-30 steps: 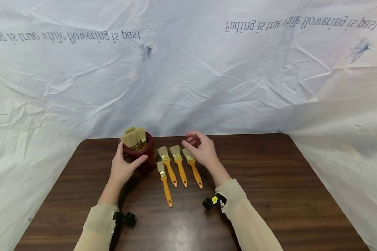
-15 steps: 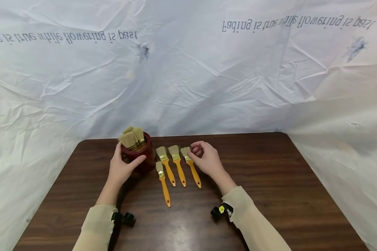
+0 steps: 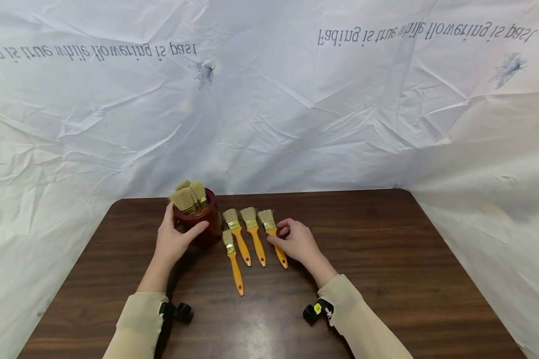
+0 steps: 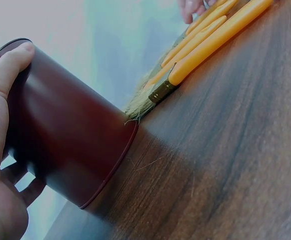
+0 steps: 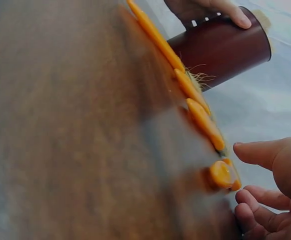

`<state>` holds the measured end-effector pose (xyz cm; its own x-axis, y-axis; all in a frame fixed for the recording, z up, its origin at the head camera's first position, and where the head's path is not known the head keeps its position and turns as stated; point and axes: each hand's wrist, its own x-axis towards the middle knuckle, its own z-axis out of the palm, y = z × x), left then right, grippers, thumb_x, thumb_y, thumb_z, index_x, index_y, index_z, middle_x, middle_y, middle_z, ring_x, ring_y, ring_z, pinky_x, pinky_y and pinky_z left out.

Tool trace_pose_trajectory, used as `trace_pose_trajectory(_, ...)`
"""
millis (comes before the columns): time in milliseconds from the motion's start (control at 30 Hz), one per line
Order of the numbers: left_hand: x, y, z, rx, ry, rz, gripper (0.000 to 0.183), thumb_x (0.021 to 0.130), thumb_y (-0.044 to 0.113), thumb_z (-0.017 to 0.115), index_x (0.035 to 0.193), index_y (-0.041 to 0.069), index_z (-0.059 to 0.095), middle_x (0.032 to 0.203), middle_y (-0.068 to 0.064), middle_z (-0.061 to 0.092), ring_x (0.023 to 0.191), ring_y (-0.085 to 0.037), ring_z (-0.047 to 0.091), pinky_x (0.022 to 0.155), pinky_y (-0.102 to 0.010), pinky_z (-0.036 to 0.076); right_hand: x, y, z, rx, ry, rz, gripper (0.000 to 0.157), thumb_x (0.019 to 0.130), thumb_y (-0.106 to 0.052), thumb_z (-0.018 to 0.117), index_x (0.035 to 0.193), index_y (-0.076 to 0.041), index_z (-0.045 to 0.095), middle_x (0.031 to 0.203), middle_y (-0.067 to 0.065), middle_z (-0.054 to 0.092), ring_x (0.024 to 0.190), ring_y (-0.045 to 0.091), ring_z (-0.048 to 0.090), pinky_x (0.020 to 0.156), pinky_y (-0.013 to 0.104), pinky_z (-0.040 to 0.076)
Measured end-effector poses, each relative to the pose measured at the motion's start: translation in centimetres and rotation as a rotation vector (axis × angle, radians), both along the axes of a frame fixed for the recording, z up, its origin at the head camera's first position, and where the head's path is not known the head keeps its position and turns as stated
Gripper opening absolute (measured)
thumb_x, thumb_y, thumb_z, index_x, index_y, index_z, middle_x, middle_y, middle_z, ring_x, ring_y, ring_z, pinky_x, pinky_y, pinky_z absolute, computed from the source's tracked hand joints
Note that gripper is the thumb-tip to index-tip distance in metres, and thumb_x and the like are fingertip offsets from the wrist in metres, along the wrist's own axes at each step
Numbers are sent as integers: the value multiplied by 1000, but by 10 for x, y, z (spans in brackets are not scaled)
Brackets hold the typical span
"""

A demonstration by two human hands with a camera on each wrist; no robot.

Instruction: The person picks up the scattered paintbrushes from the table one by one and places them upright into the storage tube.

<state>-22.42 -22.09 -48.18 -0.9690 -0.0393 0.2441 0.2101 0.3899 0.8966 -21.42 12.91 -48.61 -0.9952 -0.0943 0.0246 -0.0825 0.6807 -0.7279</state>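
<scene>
My left hand point(image 3: 172, 243) grips a dark red cylindrical pot point(image 4: 75, 130), thumb near its rim and fingers round the far side. The pot stands on the table with several bristle brushes point(image 3: 186, 199) in it, bristles up. To its right, several paintbrushes with orange handles lie on the table. My right hand point(image 3: 298, 243) is at the handle of the rightmost paintbrush point(image 3: 269, 222). In the right wrist view its thumb and fingers stand apart on either side of that handle point(image 5: 220, 174); contact is unclear. The nearest paintbrush point(image 3: 235, 271) lies lower, beside the pot.
Two more paintbrushes point(image 3: 241, 244) point(image 3: 256, 239) lie between the pot and the right hand. The dark wood table point(image 3: 386, 279) ends at a white sheet point(image 3: 269, 124) hung behind it and along its sides. Black camera mounts sit at both wrists.
My right hand has moved down from the bristles of the rightmost paintbrush to its handle, shifting slightly right. The left hand and the pot have stayed in place.
</scene>
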Motion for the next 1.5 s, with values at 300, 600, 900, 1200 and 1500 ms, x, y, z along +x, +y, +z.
trace_pose_trajectory(300, 0, 1, 0, -1, 1, -2, 107, 94, 30, 90, 176, 31, 21, 166, -18, 46, 152, -42, 46, 118, -70, 41, -4, 2, -7, 22, -7, -15, 41, 95, -34, 89, 124, -9, 75, 91, -2, 69, 74, 16, 62, 71, 37, 56)
trace_pose_trajectory(600, 1, -1, 2, -7, -10, 10, 107, 94, 31, 89, 176, 28, 21, 165, -19, 46, 151, -42, 46, 119, -70, 40, -9, 7, -6, 54, 9, -26, 40, 94, -24, 90, 128, -7, 77, 97, 0, 69, 88, 18, 64, 85, 42, 59)
trace_pose_trajectory(900, 1, -2, 2, -6, -13, 1, 109, 94, 31, 90, 177, 31, 19, 167, -18, 45, 152, -42, 45, 118, -70, 41, -8, 13, -3, 9, -7, 5, 33, 99, -21, 84, 127, -7, 75, 98, 1, 72, 81, 15, 65, 75, 38, 58)
trace_pose_trajectory(1200, -1, -3, 2, 0, -16, -10, 111, 93, 28, 91, 177, 33, 17, 167, -17, 44, 152, -41, 45, 117, -70, 42, -13, 24, 4, -199, -12, -7, 34, 104, -23, 78, 133, -7, 71, 108, 5, 74, 85, 18, 68, 72, 32, 59)
trace_pose_trajectory(1500, -2, -3, 3, -2, -20, -11, 110, 93, 29, 91, 176, 33, 18, 167, -16, 45, 153, -41, 45, 118, -70, 42, -13, 30, 21, -369, 14, 53, 40, 109, -21, 73, 145, -5, 66, 123, 9, 75, 104, 24, 71, 87, 36, 62)
